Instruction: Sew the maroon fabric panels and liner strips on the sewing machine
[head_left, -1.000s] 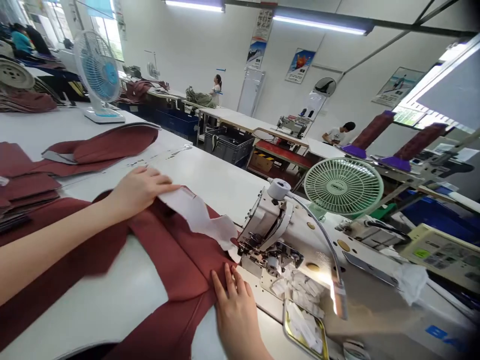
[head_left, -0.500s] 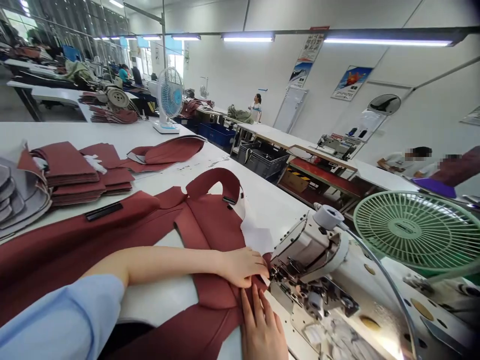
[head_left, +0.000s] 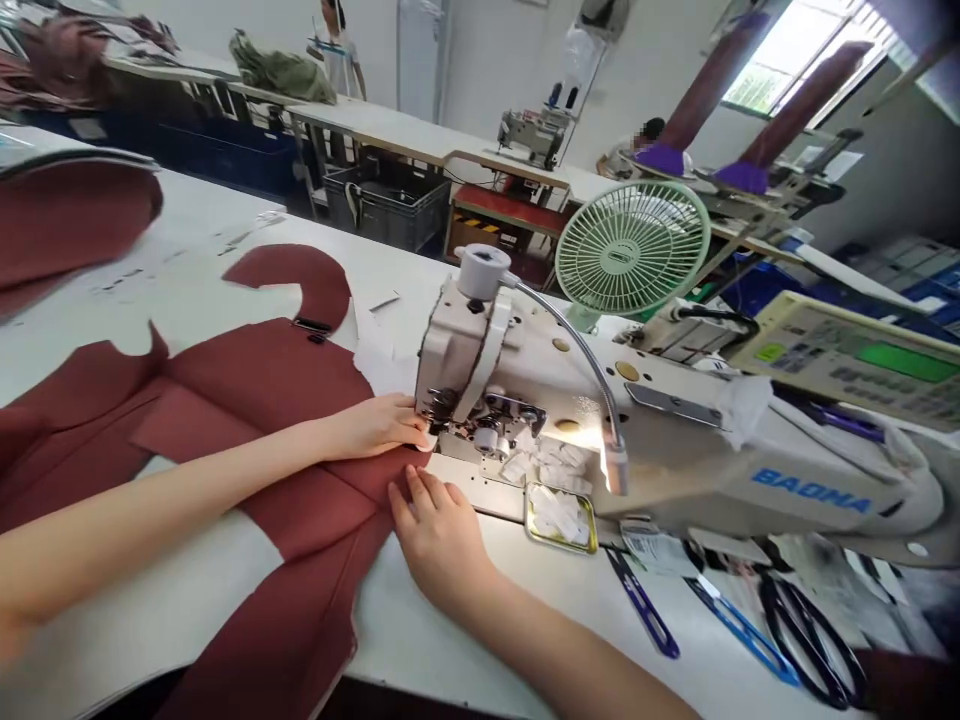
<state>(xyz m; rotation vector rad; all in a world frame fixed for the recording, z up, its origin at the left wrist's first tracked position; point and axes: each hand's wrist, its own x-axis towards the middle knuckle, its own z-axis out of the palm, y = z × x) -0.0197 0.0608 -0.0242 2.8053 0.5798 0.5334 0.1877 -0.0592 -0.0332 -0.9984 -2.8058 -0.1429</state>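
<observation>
A dark red fabric piece (head_left: 247, 400) lies spread on the white table (head_left: 420, 630), its edge under the needle of a white sewing machine (head_left: 675, 440). My left hand (head_left: 379, 425) rests flat on the fabric right beside the presser foot, fingers together, next to a white lining patch (head_left: 382, 365). My right hand (head_left: 435, 535) lies on the table in front of the needle, fingers stretched onto the fabric's near edge. Neither hand grips anything.
A small tin of white labels (head_left: 561, 518) sits by the machine base. Blue thread snips (head_left: 645, 605) and black scissors (head_left: 814, 630) lie to the right. A green fan (head_left: 631, 248) stands behind the machine. Other people work at far tables.
The view has swung right and down. My left hand stays at the presser foot; my right hand sits a little farther left on the fabric edge.
</observation>
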